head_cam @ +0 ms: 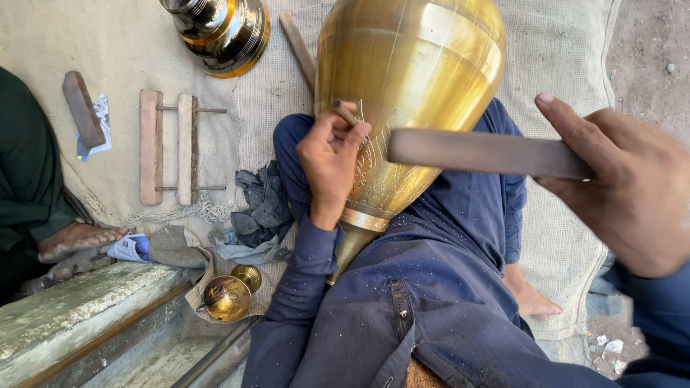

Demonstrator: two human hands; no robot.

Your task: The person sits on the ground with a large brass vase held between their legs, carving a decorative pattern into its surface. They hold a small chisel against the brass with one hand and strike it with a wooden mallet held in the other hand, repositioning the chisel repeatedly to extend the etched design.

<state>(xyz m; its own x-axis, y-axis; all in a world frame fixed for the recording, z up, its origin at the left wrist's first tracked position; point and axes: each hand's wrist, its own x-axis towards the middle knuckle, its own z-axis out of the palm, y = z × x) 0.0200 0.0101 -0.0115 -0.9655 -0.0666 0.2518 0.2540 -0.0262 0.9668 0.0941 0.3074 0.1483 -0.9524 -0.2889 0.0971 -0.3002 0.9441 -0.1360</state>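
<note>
A large brass vase [410,79] lies across my lap, its narrow neck pointing toward me. My left hand [329,162] is closed on a thin metal chisel [345,113], whose tip rests against the engraved band on the vase's side. My right hand [625,187] grips a flat wooden stick [481,152], held raised and level in the air to the right of the vase. Fine brass dust speckles my dark blue clothes.
A second brass vessel [219,32] stands at the top. A small brass piece [230,294] lies by a stone ledge [79,309]. A wooden frame [169,147], a wooden block [83,108] and crumpled rags [262,208] lie on the mat. Another person's bare foot [79,237] rests at left.
</note>
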